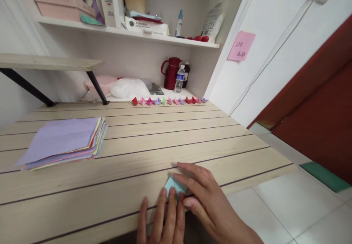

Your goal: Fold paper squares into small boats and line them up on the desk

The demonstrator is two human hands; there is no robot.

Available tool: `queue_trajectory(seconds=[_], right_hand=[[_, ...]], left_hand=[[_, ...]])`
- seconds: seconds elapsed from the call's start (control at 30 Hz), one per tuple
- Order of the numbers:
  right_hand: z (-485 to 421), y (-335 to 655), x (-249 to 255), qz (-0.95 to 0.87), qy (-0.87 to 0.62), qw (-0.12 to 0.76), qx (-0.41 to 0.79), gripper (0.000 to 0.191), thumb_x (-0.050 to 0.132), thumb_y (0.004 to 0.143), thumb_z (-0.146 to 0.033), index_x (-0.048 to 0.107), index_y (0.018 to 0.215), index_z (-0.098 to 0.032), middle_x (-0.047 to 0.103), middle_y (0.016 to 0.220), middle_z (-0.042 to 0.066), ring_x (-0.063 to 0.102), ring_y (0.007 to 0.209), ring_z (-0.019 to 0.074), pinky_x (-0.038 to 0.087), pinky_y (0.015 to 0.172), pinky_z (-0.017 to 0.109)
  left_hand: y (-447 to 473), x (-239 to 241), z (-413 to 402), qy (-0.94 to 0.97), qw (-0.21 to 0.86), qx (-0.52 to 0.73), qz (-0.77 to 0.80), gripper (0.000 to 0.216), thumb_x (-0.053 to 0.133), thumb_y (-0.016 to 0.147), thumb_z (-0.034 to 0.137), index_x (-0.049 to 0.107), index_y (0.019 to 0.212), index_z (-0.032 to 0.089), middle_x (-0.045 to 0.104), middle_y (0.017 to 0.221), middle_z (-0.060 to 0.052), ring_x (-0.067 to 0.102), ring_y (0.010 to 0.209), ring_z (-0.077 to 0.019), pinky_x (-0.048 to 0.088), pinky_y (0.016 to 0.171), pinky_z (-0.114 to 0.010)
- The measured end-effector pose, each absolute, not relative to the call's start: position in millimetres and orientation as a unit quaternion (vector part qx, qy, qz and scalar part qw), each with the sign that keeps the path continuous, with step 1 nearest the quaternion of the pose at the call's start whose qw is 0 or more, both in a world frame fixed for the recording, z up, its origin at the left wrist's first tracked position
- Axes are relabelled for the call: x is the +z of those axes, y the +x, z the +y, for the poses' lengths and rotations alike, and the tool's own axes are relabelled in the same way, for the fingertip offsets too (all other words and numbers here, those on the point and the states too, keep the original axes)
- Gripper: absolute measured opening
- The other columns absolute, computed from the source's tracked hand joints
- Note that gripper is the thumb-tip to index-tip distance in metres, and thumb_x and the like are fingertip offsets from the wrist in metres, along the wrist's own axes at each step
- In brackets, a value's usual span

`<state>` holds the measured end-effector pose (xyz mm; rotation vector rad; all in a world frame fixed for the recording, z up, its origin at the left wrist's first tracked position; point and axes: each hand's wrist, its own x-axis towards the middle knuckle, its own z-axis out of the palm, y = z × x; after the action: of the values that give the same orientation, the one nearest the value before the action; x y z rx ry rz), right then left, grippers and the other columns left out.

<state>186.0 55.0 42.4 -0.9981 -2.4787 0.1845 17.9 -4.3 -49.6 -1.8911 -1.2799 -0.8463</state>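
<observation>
We have both hands together at the near edge of the bench (123,185), right of its middle, over a small folded piece of light blue paper (179,186). Our left hand (165,224) lies with its fingers stretched out, three fingertips pressing the paper's near side and the outermost finger set apart to the left. Our right hand (210,196) comes in from the right, its index fingertip touching the paper's far right part and its thumb near the near right side, with a gap between them; we cannot tell whether it pinches the paper.

Farther off, on the left, we have a stack of coloured sheets (62,137) with a lavender one on top. Along the far edge we see a row of small folded paper pieces (163,101) in red, pink, lavender and green. Beyond the row stand a dark red jug (171,75) and, just right of it, a clear bottle (179,82). A pink note (242,46) is on the wall to the right.
</observation>
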Motion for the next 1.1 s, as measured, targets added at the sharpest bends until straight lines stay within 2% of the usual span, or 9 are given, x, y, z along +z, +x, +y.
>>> queue_trajectory(seconds=[0.13, 0.23, 0.33, 0.4, 0.5, 0.67, 0.9, 1.1], right_hand=[[46, 190, 46, -0.916, -0.318, 0.231, 0.077, 0.039, 0.049, 0.100, -0.038, 0.054, 0.136, -0.023, 0.061, 0.135, 0.008, 0.051, 0.128, 0.0266, 0.045, 0.105, 0.046], [39, 194, 41, -0.917, -0.332, 0.208, 0.073, 0.042, 0.054, 0.097, -0.035, 0.052, 0.138, -0.022, 0.060, 0.136, 0.008, 0.048, 0.130, 0.0276, 0.043, 0.107, 0.049], [34, 196, 37, -0.915, -0.340, 0.205, 0.073, 0.046, 0.058, 0.095, -0.033, 0.050, 0.139, -0.023, 0.058, 0.139, 0.008, 0.046, 0.133, 0.0280, 0.040, 0.110, 0.051], [33, 196, 37, -0.913, -0.342, 0.208, 0.079, 0.046, 0.060, 0.093, -0.029, 0.051, 0.138, -0.024, 0.059, 0.138, 0.007, 0.046, 0.133, 0.0277, 0.040, 0.111, 0.051], [32, 194, 40, -0.909, -0.347, 0.209, 0.097, 0.042, 0.059, 0.092, -0.022, 0.054, 0.134, -0.024, 0.060, 0.134, 0.006, 0.048, 0.129, 0.0262, 0.041, 0.109, 0.048], [32, 193, 41, -0.904, -0.348, 0.223, 0.113, 0.038, 0.058, 0.093, -0.022, 0.054, 0.131, -0.025, 0.061, 0.130, 0.006, 0.049, 0.126, 0.0256, 0.043, 0.105, 0.046], [31, 190, 41, -0.875, -0.374, 0.271, 0.143, 0.027, 0.054, 0.097, -0.026, 0.061, 0.123, -0.030, 0.066, 0.120, 0.004, 0.054, 0.117, 0.0240, 0.044, 0.098, 0.043], [32, 186, 40, -0.861, -0.388, 0.291, 0.154, 0.023, 0.055, 0.097, -0.029, 0.064, 0.119, -0.030, 0.068, 0.116, 0.003, 0.057, 0.114, 0.0225, 0.045, 0.096, 0.041]], left_hand=[[17, -42, -9, -0.745, 0.305, -0.325, -0.496, 0.037, 0.037, 0.096, 0.024, 0.065, 0.119, 0.023, 0.073, 0.118, -0.006, 0.061, 0.118, -0.0233, 0.017, 0.121, -0.056], [6, -30, -13, -0.761, 0.232, -0.346, -0.497, 0.034, 0.042, 0.094, 0.023, 0.063, 0.122, 0.023, 0.075, 0.113, -0.005, 0.068, 0.105, -0.0181, 0.011, 0.123, -0.045], [-10, -15, -15, -0.766, 0.198, -0.365, -0.490, 0.034, 0.050, 0.091, 0.020, 0.061, 0.123, 0.020, 0.076, 0.109, -0.005, 0.069, 0.100, -0.0139, 0.020, 0.121, -0.035], [-19, -6, -15, -0.759, 0.210, -0.360, -0.500, 0.035, 0.053, 0.090, 0.019, 0.061, 0.124, 0.021, 0.074, 0.114, -0.007, 0.067, 0.104, -0.0158, 0.024, 0.118, -0.038], [-26, 1, -13, -0.767, 0.200, -0.339, -0.506, 0.035, 0.052, 0.091, 0.020, 0.060, 0.125, 0.022, 0.072, 0.116, -0.007, 0.065, 0.106, -0.0161, 0.022, 0.118, -0.039], [-31, 2, -9, -0.808, 0.182, -0.284, -0.483, 0.032, 0.056, 0.088, 0.024, 0.063, 0.119, 0.026, 0.073, 0.112, -0.003, 0.064, 0.101, -0.0173, 0.021, 0.115, -0.039], [-34, 9, -4, -0.824, 0.180, -0.254, -0.473, 0.036, 0.065, 0.083, 0.031, 0.062, 0.119, 0.027, 0.072, 0.110, 0.000, 0.064, 0.097, -0.0190, 0.033, 0.099, -0.039], [-31, 26, 5, -0.824, 0.115, -0.282, -0.478, 0.023, 0.064, 0.085, 0.026, 0.063, 0.108, 0.027, 0.070, 0.096, 0.002, 0.064, 0.088, -0.0185, 0.042, 0.088, -0.039]])
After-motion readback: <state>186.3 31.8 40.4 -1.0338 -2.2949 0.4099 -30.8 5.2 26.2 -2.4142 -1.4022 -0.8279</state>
